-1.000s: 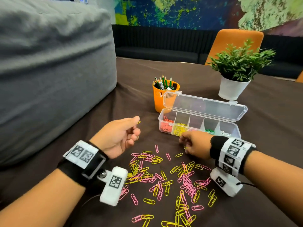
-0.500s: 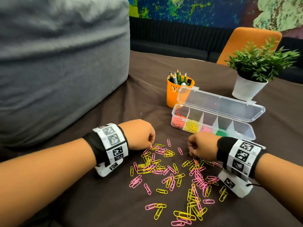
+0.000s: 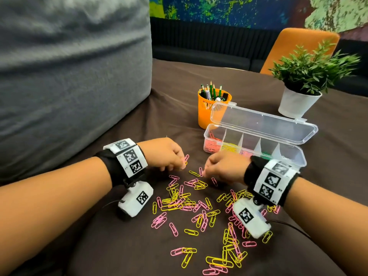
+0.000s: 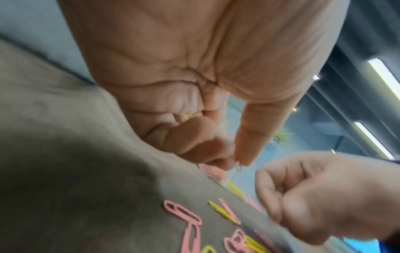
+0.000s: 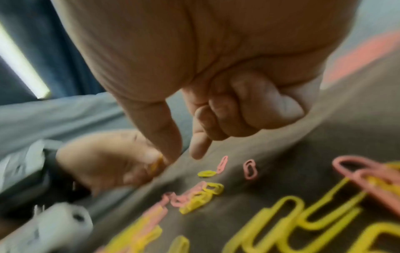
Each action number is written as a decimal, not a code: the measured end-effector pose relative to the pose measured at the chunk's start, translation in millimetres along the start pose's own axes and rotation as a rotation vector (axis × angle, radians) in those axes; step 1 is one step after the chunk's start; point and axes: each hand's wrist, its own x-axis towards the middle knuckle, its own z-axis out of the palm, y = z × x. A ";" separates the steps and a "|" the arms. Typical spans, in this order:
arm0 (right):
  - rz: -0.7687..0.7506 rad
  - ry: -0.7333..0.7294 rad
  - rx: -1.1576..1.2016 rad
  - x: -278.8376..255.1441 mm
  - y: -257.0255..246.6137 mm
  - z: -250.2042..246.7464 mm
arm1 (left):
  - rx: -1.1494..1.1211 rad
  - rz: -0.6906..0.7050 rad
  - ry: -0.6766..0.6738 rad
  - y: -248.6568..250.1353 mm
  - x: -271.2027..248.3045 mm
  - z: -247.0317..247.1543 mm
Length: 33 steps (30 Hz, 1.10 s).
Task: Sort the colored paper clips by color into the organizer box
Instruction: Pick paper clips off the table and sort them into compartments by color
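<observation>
Pink and yellow paper clips (image 3: 191, 202) lie scattered on the brown cloth between my wrists. My left hand (image 3: 165, 154) rests at the pile's far left edge. It pinches a yellow clip (image 4: 238, 165) between thumb and forefinger, with more yellow clips (image 4: 187, 116) tucked under its curled fingers. My right hand (image 3: 223, 166) hovers beside it. Its thumb and forefinger (image 5: 197, 152) point down, slightly apart, just above a pink clip (image 5: 223, 164), and its other fingers are curled. The clear organizer box (image 3: 207, 136) stands open behind, holding orange, yellow, pink and green clips in separate compartments.
An orange pencil cup (image 3: 211, 108) stands behind the box's left end. A potted plant (image 3: 296, 104) sits at the back right. A large grey cushion (image 3: 69, 76) walls off the left side. The box lid (image 3: 258, 126) leans back, open.
My left hand, raised and turned up a second ago, has come down onto the pile and pinched a clip. My right hand has stayed at the pile's far edge.
</observation>
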 end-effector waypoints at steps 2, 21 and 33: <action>-0.071 -0.020 -0.370 0.5 -6.4 8.9 | -0.321 -0.076 -0.006 -1.5 -1.4 1.4; -0.036 -0.118 0.708 -7.2 27.5 -16.2 | -0.392 -0.105 -0.004 6.5 7.1 8.7; -0.080 -0.116 1.349 -18.3 49.6 -53.6 | 0.548 0.058 -0.046 23.4 26.0 24.2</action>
